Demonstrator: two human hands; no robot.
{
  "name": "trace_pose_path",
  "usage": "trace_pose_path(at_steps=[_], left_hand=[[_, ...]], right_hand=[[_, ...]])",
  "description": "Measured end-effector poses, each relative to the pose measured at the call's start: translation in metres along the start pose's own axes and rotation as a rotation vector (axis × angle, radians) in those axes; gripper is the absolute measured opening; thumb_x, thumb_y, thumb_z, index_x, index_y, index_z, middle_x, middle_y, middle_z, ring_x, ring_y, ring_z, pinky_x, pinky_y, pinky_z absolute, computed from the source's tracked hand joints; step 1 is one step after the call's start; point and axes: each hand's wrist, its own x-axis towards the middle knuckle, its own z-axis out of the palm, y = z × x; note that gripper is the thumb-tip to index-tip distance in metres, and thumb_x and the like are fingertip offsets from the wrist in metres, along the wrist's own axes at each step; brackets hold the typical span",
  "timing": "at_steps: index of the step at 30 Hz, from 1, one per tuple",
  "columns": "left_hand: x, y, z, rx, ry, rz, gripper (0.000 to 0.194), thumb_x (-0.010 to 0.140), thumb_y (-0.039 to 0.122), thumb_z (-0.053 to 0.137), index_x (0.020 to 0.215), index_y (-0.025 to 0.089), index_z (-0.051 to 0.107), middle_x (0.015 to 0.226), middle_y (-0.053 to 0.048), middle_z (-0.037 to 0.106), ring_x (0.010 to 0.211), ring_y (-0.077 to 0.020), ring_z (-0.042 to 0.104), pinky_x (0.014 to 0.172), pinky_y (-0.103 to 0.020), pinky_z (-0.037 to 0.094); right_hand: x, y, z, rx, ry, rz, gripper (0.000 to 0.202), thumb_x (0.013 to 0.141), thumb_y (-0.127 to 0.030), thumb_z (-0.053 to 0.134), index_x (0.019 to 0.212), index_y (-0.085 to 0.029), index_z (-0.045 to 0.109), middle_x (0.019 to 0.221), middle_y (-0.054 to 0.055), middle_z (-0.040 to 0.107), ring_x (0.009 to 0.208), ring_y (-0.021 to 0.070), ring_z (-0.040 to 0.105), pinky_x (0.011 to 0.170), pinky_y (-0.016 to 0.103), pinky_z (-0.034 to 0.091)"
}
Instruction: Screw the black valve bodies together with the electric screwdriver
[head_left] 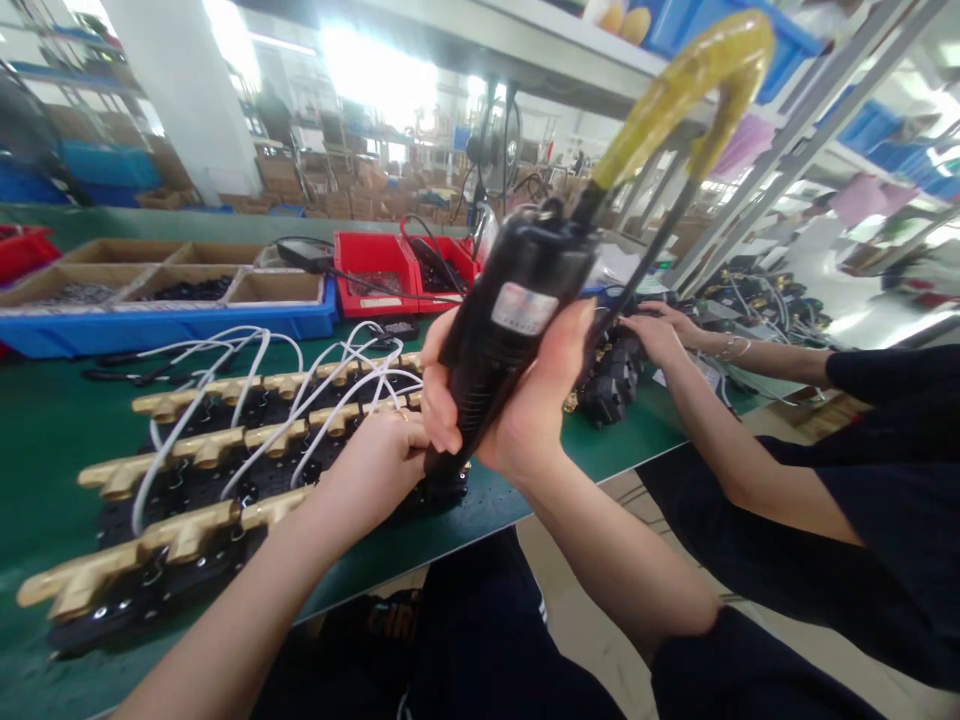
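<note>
Black power driver point(499, 345), at the centre of the view and tilted, is gripped firmly by the right hand point(525, 400); at 8 o'clock, the left hand point(386, 455) has its fingers bent beside the tool's lower end, and whether it grasps anything cannot be determined. Brass fittings point(199, 445) with white cables point(262, 445) top black units point(161, 585) toward 8 to 9 o'clock, while a co-worker's hands point(660, 330) touch dark parts point(615, 375) at 3 o'clock. Beyond stand a blue tray point(300, 322) at 9 to 10 o'clock and red bins point(379, 303) at 11 o'clock.

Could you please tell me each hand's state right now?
Left hand: open or closed cannot be told.
Right hand: closed around the black handheld tool.
</note>
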Motion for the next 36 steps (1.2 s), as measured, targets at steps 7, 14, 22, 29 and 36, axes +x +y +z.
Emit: trace_pose_path(at_steps=[7, 14, 22, 29, 36], left_hand=[[-0.020, 0.011, -0.024, 0.200, 0.061, 0.125, 0.023, 0.081, 0.014, 0.053, 0.062, 0.021, 0.065, 0.076, -0.003, 0.071, 0.077, -0.0202, 0.065, 0.075, -0.030, 0.050], [-0.036, 0.000, -0.026, 0.281, 0.013, 0.158, 0.027, 0.090, 0.021, 0.049, 0.077, 0.021, 0.073, 0.078, -0.004, 0.071, 0.075, -0.0202, 0.065, 0.078, -0.032, 0.053], [-0.041, -0.009, -0.024, 0.278, 0.011, 0.232, 0.027, 0.096, 0.028, 0.051, 0.086, 0.020, 0.075, 0.088, -0.006, 0.073, 0.083, -0.0208, 0.066, 0.081, -0.032, 0.054], [-0.039, -0.013, -0.023, 0.229, -0.036, 0.186, 0.028, 0.096, 0.032, 0.053, 0.086, 0.021, 0.076, 0.091, -0.006, 0.073, 0.087, -0.0207, 0.066, 0.085, -0.033, 0.054], [-0.039, -0.009, -0.023, 0.277, -0.001, 0.196, 0.027, 0.094, 0.028, 0.052, 0.084, 0.022, 0.076, 0.077, -0.003, 0.069, 0.077, -0.0190, 0.064, 0.080, -0.031, 0.054]], right_hand=[[0.002, -0.002, 0.009, -0.011, 0.000, 0.028, 0.082, 0.070, -0.099, 0.039, 0.086, -0.021, 0.059, 0.052, -0.001, 0.048, 0.042, 0.0142, 0.050, 0.030, 0.020, 0.035], [0.000, 0.008, 0.011, -0.086, -0.015, 0.061, 0.083, 0.072, -0.096, 0.026, 0.084, -0.022, 0.059, 0.060, 0.001, 0.057, 0.056, 0.0176, 0.062, 0.035, 0.017, 0.036], [-0.004, 0.014, 0.006, -0.133, -0.022, 0.054, 0.084, 0.076, -0.096, 0.030, 0.089, -0.020, 0.062, 0.057, 0.001, 0.053, 0.046, 0.0139, 0.051, 0.035, 0.022, 0.036], [-0.004, 0.003, 0.010, -0.078, -0.003, 0.001, 0.077, 0.079, -0.095, 0.028, 0.078, -0.023, 0.056, 0.044, -0.004, 0.044, 0.031, 0.0117, 0.038, 0.032, 0.025, 0.030], [-0.006, 0.004, 0.011, -0.045, -0.017, 0.044, 0.074, 0.078, -0.094, 0.034, 0.085, -0.023, 0.057, 0.048, -0.004, 0.045, 0.034, 0.0116, 0.039, 0.033, 0.025, 0.031]])
